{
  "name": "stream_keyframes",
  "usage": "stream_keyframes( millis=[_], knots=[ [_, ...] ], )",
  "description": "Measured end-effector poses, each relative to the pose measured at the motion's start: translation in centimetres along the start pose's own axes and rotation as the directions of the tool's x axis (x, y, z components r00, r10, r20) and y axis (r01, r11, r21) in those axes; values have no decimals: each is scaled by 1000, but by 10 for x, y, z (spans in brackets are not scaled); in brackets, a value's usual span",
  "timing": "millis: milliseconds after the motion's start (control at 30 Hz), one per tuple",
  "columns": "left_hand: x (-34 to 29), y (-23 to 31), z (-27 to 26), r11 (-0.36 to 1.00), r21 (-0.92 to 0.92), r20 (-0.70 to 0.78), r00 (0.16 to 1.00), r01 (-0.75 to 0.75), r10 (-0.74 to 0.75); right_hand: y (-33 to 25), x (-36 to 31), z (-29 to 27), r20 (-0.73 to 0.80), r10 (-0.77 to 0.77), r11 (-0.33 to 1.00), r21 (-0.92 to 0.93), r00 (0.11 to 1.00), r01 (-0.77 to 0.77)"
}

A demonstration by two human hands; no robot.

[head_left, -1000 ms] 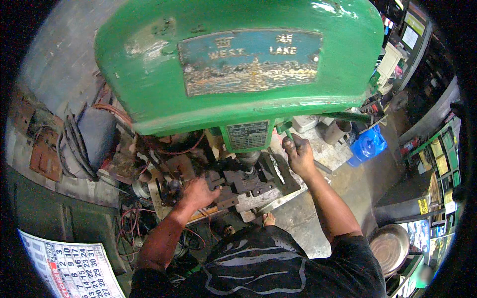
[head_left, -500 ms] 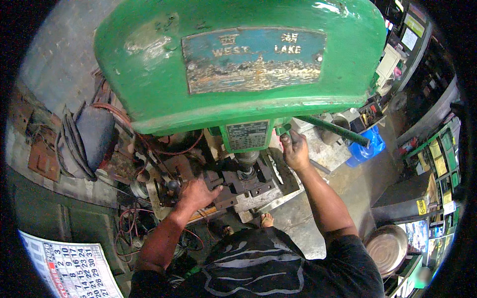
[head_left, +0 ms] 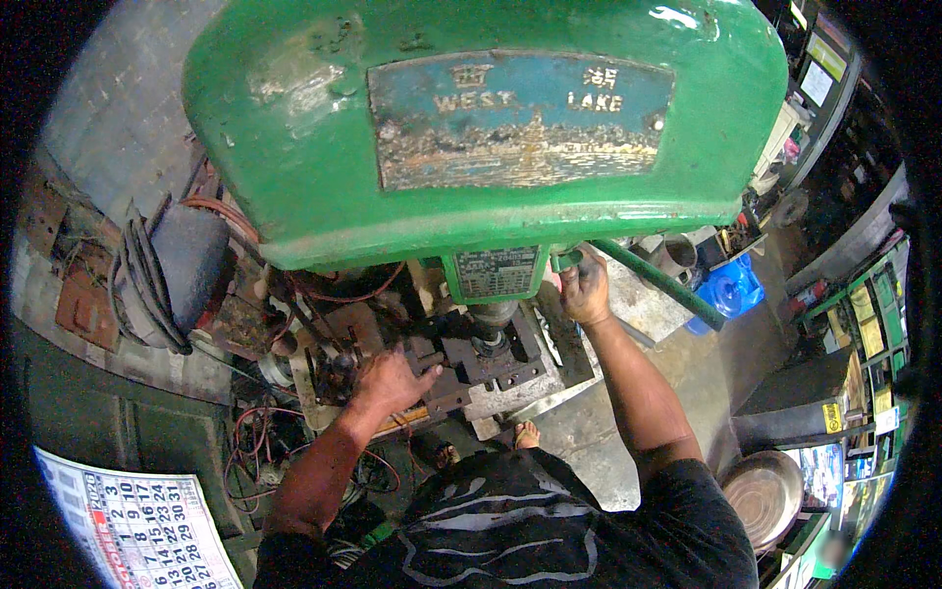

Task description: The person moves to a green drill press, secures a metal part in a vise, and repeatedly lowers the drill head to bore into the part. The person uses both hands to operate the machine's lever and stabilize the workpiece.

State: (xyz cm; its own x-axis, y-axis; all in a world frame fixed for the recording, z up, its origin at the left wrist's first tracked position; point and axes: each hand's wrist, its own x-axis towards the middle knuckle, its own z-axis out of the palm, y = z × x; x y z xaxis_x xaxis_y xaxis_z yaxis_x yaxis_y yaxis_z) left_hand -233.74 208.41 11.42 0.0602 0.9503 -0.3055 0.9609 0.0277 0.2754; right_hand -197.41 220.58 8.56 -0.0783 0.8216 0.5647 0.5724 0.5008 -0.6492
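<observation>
Green handle (head_left: 564, 262) touches right fingers (head_left: 588, 267); vise (head_left: 502, 369) lies left.

Workshop clutter on both sides of the grips.

Right of the right grip (head_left: 587, 287) stands a blue plastic container (head_left: 734, 285), with a round, shallow pan (head_left: 763, 499) lower down and green-framed shelving (head_left: 886, 332) farther out; left of the left grip (head_left: 389, 383), black cable (head_left: 143, 287) drapes against a grey rounded casing (head_left: 196, 250), with reddish cords (head_left: 257, 432) lower down and a printed calendar (head_left: 147, 520) beyond, toward the lower left corner.
</observation>
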Motion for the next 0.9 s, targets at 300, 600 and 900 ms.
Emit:
stream_keyframes(
  millis=[300, 600, 900],
  knots=[
    [2, 0, 3, 1000, 19, -66, 998, -14, 15, 1, -4, 0, -17, -15, 999, 30, 1000, 16],
    [7, -7, 10, 996, 81, -49, 998, -35, 39, 5, -2, 5, -31, -6, 1000, -27, 999, 5],
    [12, -15, 27, 999, 25, -135, 990, -34, 37, 11, -2, 10, -38, -14, 995, -102, 999, 10]
  ],
)
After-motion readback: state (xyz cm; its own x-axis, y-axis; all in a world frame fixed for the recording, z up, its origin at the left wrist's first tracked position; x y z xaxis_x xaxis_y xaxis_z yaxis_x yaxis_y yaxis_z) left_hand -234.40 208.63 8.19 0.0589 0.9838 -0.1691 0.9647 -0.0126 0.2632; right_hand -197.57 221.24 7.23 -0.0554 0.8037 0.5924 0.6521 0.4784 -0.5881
